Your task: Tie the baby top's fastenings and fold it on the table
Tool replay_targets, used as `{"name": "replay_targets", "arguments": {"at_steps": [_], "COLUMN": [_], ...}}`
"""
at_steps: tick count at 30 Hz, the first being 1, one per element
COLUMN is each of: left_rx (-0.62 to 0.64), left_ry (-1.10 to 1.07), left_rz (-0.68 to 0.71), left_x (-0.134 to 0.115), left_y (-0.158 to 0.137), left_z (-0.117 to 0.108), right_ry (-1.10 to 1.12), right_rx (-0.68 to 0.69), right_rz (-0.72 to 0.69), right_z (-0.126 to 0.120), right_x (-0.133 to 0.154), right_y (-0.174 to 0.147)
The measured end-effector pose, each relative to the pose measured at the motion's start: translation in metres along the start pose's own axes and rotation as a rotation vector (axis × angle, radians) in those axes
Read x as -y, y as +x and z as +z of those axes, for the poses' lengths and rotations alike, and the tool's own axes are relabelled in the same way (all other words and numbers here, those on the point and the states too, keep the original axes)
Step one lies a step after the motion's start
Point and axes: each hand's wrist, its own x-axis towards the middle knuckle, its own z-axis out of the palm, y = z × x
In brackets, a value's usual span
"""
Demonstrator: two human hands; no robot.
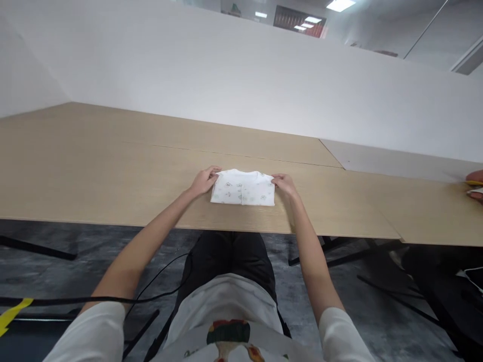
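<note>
A small white garment (243, 188) with a faint printed pattern lies folded into a flat rectangle on the wooden table. Its neckline faces away from me, and a line runs down its middle. My left hand (205, 180) pinches the far left corner between thumb and fingers. At the far right corner, my right hand (285, 184) grips the cloth in the same way. Both forearms reach in from the table's near edge.
The light wooden table (113, 171) stretches to both sides, with a white partition (226, 75) along its back. At the far right edge, another person's hand (476, 177) holds something yellow and white. A black cable (151, 298) crosses below the table at left.
</note>
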Motion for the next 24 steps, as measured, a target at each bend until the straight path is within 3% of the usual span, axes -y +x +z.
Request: {"name": "replay_targets", "arguments": {"at_steps": [3, 8, 16, 21, 24], "left_rx": [0.037, -0.001, -0.147, -0.126, -0.17], "left_ry": [0.082, 0.251, 0.274, 0.223, 0.166], "left_rz": [0.002, -0.028, -0.009, -0.078, -0.128], "left_x": [0.012, 0.011, 0.014, 0.025, 0.032], "left_y": [0.007, 0.005, 0.006, 0.011, 0.014], "left_z": [0.013, 0.021, 0.022, 0.023, 0.023], "right_ry": [-0.209, -0.462, -0.241, -0.362, -0.379], "right_rx": [-0.041, -0.092, -0.131, -0.111, -0.182], "right_rz": [0.017, -0.126, -0.202, -0.185, -0.161], "right_z": [0.012, 0.019, 0.019, 0.022, 0.018], "right_x": [-0.011, -0.019, -0.026, -0.025, -0.025], "right_y": [0.014, 0.007, 0.015, 0.014, 0.014]}}
